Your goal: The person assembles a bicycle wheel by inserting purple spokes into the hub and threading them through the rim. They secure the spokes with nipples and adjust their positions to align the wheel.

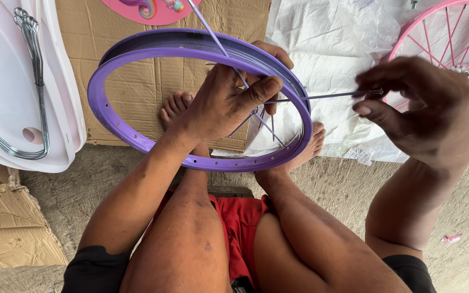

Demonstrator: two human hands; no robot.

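at frame centre the left hand (pixel 229 100) clamps the purple rim (pixel 137 142) and its few loose spokes (pixel 267 126), the right hand (pixel 416 106) pinches one spoke (pixel 321 96) at right, so lacing looks barely begun, most holes empty.

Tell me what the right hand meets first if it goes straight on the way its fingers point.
Probably the left hand at the purple rim: the right hand points left along the spoke it pinches. Depth is unclear.
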